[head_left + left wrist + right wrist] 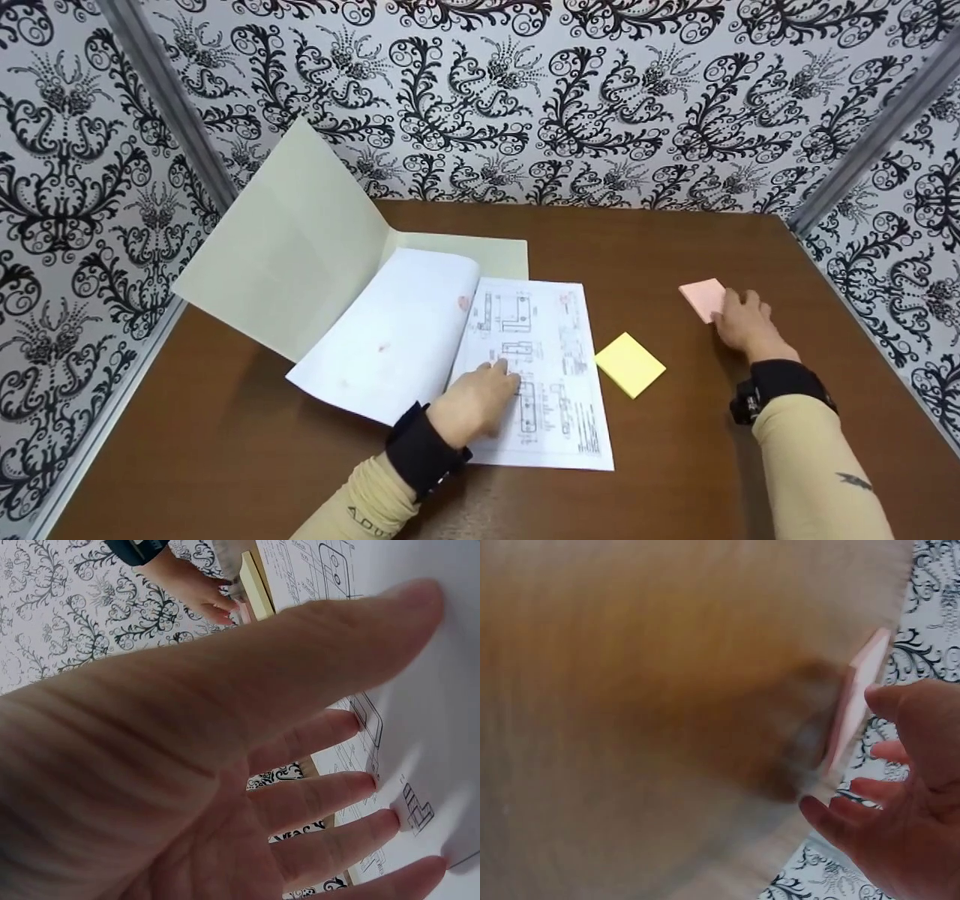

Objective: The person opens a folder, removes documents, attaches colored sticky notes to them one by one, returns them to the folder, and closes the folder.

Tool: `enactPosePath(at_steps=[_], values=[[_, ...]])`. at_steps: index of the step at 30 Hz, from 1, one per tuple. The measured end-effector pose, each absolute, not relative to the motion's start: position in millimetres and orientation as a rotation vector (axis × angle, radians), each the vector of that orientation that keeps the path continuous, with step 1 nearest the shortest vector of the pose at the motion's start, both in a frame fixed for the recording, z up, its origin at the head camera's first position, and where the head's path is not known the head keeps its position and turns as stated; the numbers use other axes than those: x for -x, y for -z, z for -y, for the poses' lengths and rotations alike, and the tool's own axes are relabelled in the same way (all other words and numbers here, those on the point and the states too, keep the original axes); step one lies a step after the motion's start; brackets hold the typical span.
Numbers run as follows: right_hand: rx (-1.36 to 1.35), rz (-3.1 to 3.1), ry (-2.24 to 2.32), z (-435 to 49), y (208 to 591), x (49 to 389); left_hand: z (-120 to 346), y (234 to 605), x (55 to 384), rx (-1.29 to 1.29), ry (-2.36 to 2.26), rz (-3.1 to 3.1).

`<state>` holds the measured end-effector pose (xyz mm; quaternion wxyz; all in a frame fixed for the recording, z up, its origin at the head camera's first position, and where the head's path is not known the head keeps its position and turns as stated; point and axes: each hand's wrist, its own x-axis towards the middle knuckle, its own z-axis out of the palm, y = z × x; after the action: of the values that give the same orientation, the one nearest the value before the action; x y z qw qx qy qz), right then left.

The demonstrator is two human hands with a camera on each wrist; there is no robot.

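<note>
My left hand rests on a sheet with technical drawings, its fingers extended over the print. The left wrist view shows its fingertips right at the paper. Beside that hand a white page curls up to the left. My right hand is at the right edge of a pink sticky note pad. In the right wrist view its fingers are spread and loosely bent, the thumb overlapping the pink pad. A yellow sticky note pad lies between the hands, at the sheet's right edge.
The pages lie in a pale folder whose cover stands raised at the left. All of it is on a brown table. Patterned walls enclose the table at the back and both sides.
</note>
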<state>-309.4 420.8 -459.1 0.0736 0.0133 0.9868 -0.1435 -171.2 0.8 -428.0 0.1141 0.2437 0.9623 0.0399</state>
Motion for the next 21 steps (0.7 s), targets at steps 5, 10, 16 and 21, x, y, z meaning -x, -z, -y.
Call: enactPosePath(at_steps=[5, 10, 16, 21], values=[[0.026, -2.922, 0.361, -420.6, 459.4, 307.7, 0.1, 429.5, 171.6, -0.727, -0.081, -2.816], [0.078, -3.002, 0.292, -414.6, 461.6, 310.5, 1.6, 428.3, 171.8, -0.741, -0.086, -2.815], [0.084, -3.123, 0.324, -408.7, 465.6, 312.6, 1.5, 426.1, 173.2, -0.753, -0.094, -2.815], [0.022, -3.093, 0.507, -407.0, 461.3, 315.1, 1.9, 426.6, 174.5, -0.766, -0.098, -2.815]])
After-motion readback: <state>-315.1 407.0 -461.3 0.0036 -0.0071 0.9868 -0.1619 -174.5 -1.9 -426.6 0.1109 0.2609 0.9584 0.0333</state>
